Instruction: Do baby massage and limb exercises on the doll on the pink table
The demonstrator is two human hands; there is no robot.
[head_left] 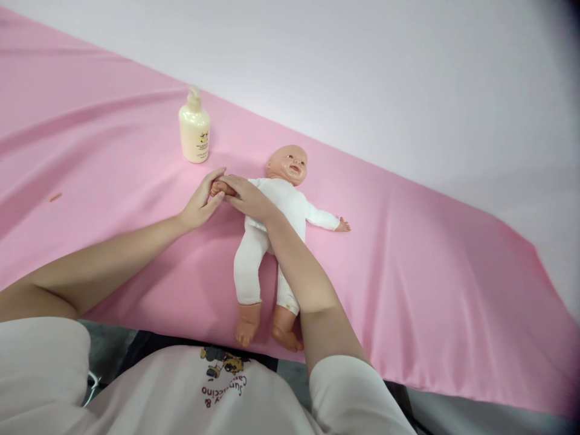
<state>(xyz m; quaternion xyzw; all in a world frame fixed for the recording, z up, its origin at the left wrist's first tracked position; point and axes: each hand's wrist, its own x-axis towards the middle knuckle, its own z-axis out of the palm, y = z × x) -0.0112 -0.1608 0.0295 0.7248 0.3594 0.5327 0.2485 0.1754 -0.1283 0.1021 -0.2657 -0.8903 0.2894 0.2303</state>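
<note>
White-clad doll (286, 208), mid-frame: right hand (248, 197) clamps its fist (222, 189), left hand (202, 202) cups it, grip unclear; holding step seemingly wants gentleness next.

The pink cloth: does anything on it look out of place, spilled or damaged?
One small thing: an orange-brown mark on the pink cloth, off to the left, apart from the doll and pump bottle. Scrap or stain, I cannot tell. The bottle stands upright; no spill shows around it.

Person's shirt (181, 396): lettering upside down to the camera, partly lost in folds; "Sun", "Cap", "ccino" and "&" legible. Pump bottle (193, 130): small dark print on its front (too fine to read).
</note>
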